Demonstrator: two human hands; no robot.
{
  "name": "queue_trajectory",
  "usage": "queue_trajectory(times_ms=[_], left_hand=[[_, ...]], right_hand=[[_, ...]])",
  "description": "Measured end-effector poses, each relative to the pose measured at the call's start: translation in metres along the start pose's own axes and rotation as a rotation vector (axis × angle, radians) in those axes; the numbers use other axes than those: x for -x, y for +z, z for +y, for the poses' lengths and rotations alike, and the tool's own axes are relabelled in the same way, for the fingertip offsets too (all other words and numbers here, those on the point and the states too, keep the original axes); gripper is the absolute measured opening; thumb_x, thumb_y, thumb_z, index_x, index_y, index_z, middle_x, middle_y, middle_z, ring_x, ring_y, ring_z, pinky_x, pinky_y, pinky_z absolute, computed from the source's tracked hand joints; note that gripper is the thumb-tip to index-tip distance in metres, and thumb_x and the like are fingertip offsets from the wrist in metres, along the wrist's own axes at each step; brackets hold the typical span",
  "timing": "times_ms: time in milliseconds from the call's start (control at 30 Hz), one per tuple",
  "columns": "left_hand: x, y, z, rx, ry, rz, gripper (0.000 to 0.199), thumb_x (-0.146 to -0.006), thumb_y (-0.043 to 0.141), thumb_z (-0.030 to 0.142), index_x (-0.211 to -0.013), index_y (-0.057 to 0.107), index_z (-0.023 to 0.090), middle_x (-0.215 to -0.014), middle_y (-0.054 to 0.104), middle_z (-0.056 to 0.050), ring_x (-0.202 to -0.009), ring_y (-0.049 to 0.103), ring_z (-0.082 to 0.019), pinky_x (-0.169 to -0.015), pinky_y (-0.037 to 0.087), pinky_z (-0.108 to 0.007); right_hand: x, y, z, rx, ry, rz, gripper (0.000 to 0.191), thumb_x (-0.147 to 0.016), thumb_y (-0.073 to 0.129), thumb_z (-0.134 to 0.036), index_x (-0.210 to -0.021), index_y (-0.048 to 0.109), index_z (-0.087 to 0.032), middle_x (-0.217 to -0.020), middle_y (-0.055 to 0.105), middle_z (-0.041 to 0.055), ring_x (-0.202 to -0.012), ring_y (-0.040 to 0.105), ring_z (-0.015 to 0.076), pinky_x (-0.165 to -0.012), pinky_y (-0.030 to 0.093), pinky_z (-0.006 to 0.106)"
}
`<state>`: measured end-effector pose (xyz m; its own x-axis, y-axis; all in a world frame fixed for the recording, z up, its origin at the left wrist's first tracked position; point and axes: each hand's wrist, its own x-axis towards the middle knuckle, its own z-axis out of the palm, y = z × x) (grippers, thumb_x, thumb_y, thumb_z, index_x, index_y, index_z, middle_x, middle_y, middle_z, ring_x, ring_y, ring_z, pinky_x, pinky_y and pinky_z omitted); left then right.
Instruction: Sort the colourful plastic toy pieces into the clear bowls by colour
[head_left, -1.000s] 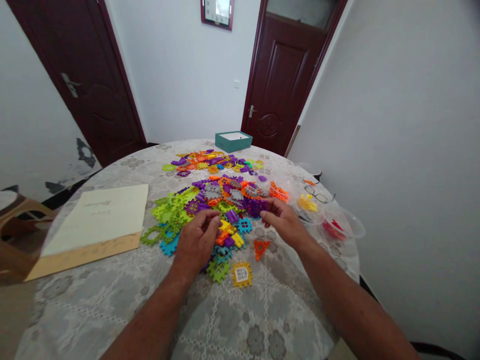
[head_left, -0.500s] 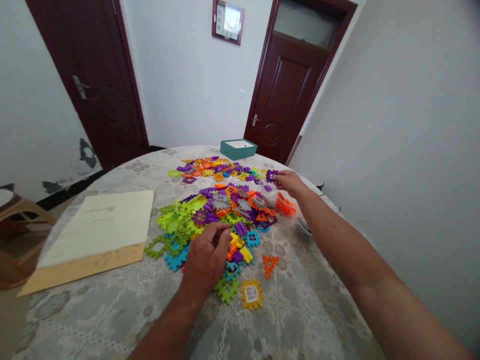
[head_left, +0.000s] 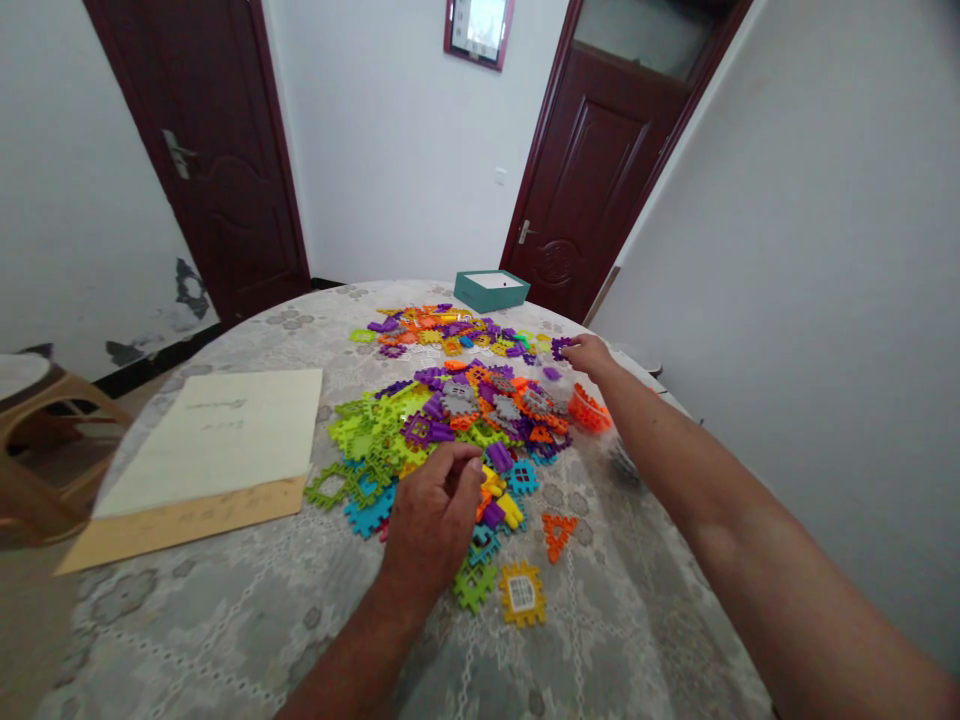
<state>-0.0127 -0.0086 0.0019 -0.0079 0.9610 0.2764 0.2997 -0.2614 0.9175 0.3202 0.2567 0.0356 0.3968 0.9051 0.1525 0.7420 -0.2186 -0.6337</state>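
My left hand (head_left: 439,505) rests over the near side of a heap of colourful plastic pieces (head_left: 457,400), its fingers curled; what they hold, if anything, is hidden. Farther off, my right hand (head_left: 589,355) reaches to the right of the far heap (head_left: 450,328), with a purple square piece (head_left: 561,347) at its fingertips. Near the left hand lie yellow pegs (head_left: 511,510), a blue window piece (head_left: 523,477) and a green square (head_left: 475,583). An orange triangle (head_left: 559,535) and a yellow square with a white window (head_left: 523,593) lie closer to me.
A clear tub of orange pieces (head_left: 589,410) stands under my right forearm, with grey pieces (head_left: 624,460) beside it. At the back is a teal box (head_left: 491,290). Cream paper (head_left: 217,435) over brown card (head_left: 187,525) lies left. A stool (head_left: 52,460) stands beyond the table.
The view has shifted slightly, so everything on the table appears farther right. My right hand still has the purple piece at its fingertips; my left hand keeps its place by the heap.
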Motion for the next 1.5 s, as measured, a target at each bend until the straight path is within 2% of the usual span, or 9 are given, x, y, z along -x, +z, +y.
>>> queue_trajectory(times_ms=[200, 367, 467, 600, 767, 900, 1067, 1333, 1500], left_hand=[[-0.003, -0.004, 0.0, 0.06, -0.034, 0.051, 0.022, -0.097, 0.059, 0.038, -0.104, 0.072, 0.023, -0.081, 0.074, 0.001, -0.067, 0.07, -0.015, -0.065, 0.054, -0.027], [-0.008, -0.009, 0.002, 0.129, -0.105, 0.104, 0.022, -0.095, 0.061, 0.038, -0.105, 0.072, 0.021, -0.08, 0.073, 0.001, -0.062, 0.067, -0.014, -0.059, 0.053, -0.026], [-0.01, -0.011, 0.005, 0.167, -0.128, 0.14, 0.02, -0.094, 0.062, 0.035, -0.101, 0.072, 0.019, -0.077, 0.072, 0.001, -0.059, 0.065, -0.013, -0.055, 0.051, -0.024], [-0.013, -0.013, 0.008, 0.201, -0.133, 0.176, 0.018, -0.093, 0.062, 0.033, -0.099, 0.072, 0.018, -0.076, 0.073, 0.0, -0.055, 0.063, -0.011, -0.052, 0.05, -0.023], [-0.014, -0.011, 0.005, 0.236, -0.109, 0.185, 0.017, -0.091, 0.064, 0.032, -0.098, 0.071, 0.018, -0.076, 0.072, 0.0, -0.054, 0.062, -0.011, -0.05, 0.049, -0.023], [-0.014, -0.01, 0.005, 0.223, -0.096, 0.201, 0.018, -0.091, 0.064, 0.033, -0.098, 0.071, 0.017, -0.075, 0.072, 0.0, -0.053, 0.062, -0.011, -0.05, 0.049, -0.022], [-0.015, -0.01, 0.004, 0.211, -0.093, 0.212, 0.019, -0.09, 0.064, 0.033, -0.098, 0.071, 0.017, -0.075, 0.072, 0.0, -0.053, 0.062, -0.011, -0.051, 0.049, -0.022], [-0.016, -0.008, 0.001, 0.131, -0.074, 0.151, 0.022, -0.09, 0.062, 0.036, -0.098, 0.071, 0.018, -0.077, 0.071, 0.0, -0.055, 0.063, -0.012, -0.051, 0.05, -0.024], [-0.015, -0.006, 0.001, 0.045, -0.083, 0.088, 0.022, -0.09, 0.062, 0.035, -0.101, 0.072, 0.019, -0.075, 0.072, 0.0, -0.057, 0.064, -0.014, -0.053, 0.05, -0.024]], right_hand=[[-0.001, 0.009, -0.004, 0.23, -0.081, 0.007, 0.033, -0.075, 0.078, -0.019, -0.108, 0.078, -0.011, -0.102, 0.077, 0.0147, -0.095, 0.071, 0.0247, -0.082, 0.052, 0.03], [0.015, 0.007, -0.014, 0.282, -0.17, 0.017, 0.04, -0.082, 0.066, -0.014, -0.121, 0.075, -0.012, -0.115, 0.076, 0.015, -0.105, 0.07, 0.0242, -0.094, 0.051, 0.031], [0.05, -0.003, -0.018, 0.233, -0.315, 0.015, 0.037, -0.087, 0.06, -0.017, -0.122, 0.075, -0.014, -0.116, 0.076, 0.0115, -0.104, 0.069, 0.0218, -0.095, 0.051, 0.031], [0.13, -0.01, -0.006, 0.158, -0.532, -0.098, 0.026, -0.092, 0.06, -0.024, -0.111, 0.077, -0.019, -0.108, 0.078, 0.0065, -0.098, 0.069, 0.0204, -0.09, 0.051, 0.031], [0.214, 0.004, 0.028, 0.331, -0.47, -0.14, 0.024, -0.095, 0.06, -0.029, -0.114, 0.071, -0.018, -0.114, 0.073, 0.0116, -0.106, 0.066, 0.0233, -0.094, 0.048, 0.032], [0.235, 0.019, 0.04, 0.491, -0.37, -0.123, 0.029, -0.097, 0.061, -0.04, -0.115, 0.066, -0.018, -0.119, 0.068, 0.0142, -0.11, 0.064, 0.0259, -0.093, 0.048, 0.033], [0.237, 0.029, 0.039, 0.541, -0.38, -0.071, 0.024, -0.1, 0.056, -0.036, -0.115, 0.064, -0.018, -0.121, 0.064, 0.0127, -0.107, 0.062, 0.0241, -0.087, 0.049, 0.031], [0.233, 0.029, 0.047, 0.131, -0.526, -0.076, 0.01, -0.088, 0.058, -0.026, -0.081, 0.062, -0.02, -0.089, 0.065, 0.0063, -0.087, 0.06, 0.0209, -0.079, 0.046, 0.03], [0.235, 0.023, 0.037, -0.433, -0.309, -0.27, 0.02, -0.088, 0.056, -0.038, -0.077, 0.059, -0.023, -0.062, 0.058, -0.0029, -0.059, 0.055, 0.0165, -0.059, 0.043, 0.027]])
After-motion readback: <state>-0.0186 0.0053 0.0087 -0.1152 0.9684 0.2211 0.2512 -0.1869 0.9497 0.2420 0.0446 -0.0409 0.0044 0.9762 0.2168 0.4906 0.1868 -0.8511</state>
